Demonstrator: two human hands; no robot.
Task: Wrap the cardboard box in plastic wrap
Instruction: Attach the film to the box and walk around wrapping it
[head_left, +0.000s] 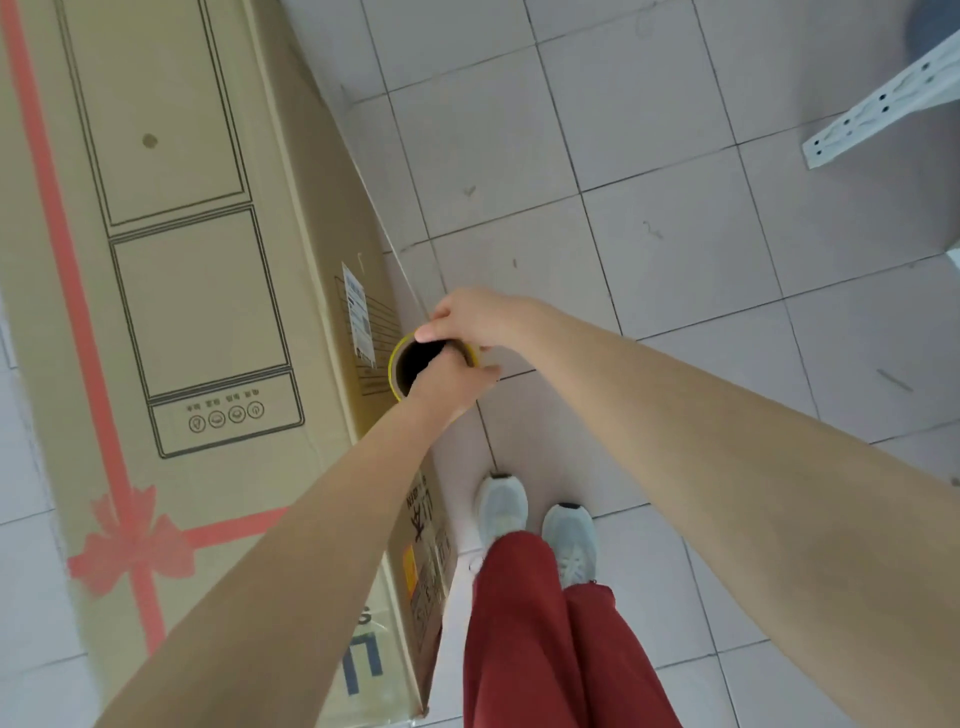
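A long cardboard box (171, 291) lies on the tiled floor at the left, printed with a red ribbon and bow and a line drawing of an appliance. Beside its right side I hold a plastic wrap roll (410, 364) with a yellow-rimmed hollow core, seen end-on. My left hand (452, 384) grips the roll from below, and my right hand (478, 319) grips it from above. A thin clear film stretches from the roll up along the box's right side toward the far end.
My feet in pale shoes (535, 525) and red trousers (550, 634) stand just right of the box. A white perforated metal shelf beam (878, 104) crosses the top right corner. Grey floor tiles (675, 260) spread to the right.
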